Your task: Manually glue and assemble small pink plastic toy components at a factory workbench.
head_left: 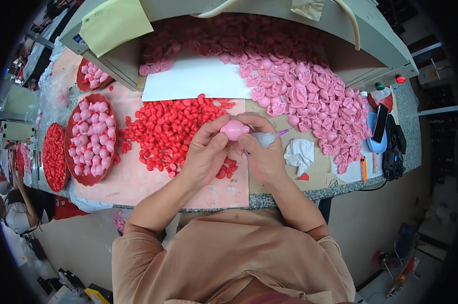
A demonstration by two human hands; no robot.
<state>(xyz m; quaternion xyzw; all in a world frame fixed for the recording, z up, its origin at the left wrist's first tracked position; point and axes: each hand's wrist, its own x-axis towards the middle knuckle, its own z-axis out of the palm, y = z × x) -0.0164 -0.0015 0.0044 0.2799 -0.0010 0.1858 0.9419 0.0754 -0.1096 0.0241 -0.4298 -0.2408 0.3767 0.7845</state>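
Observation:
Above the near middle of the table, a small glossy pink rounded plastic piece [234, 129] with pointed ends is gripped by my left hand [207, 147], thumb on its near side. The fingertips of my right hand [265, 154] also meet the piece. Tucked in that same right hand is a translucent squeeze bottle [265, 139] with a purple needle tip [283, 132] pointing right. Beneath and left of my hands spreads a heap of small red plastic pieces [173, 129]. Thin hollow pink pieces [310, 96] lie piled to the right and back.
A red basket of pink-and-red pieces [116, 137] stands left, beside a basket of red pieces [54, 157]. A crumpled white tissue [299, 154], orange cutter [363, 168] and phone [380, 123] lie right. A grey machine housing [401, 61] arches over the back. Another person [21, 207] sits far left.

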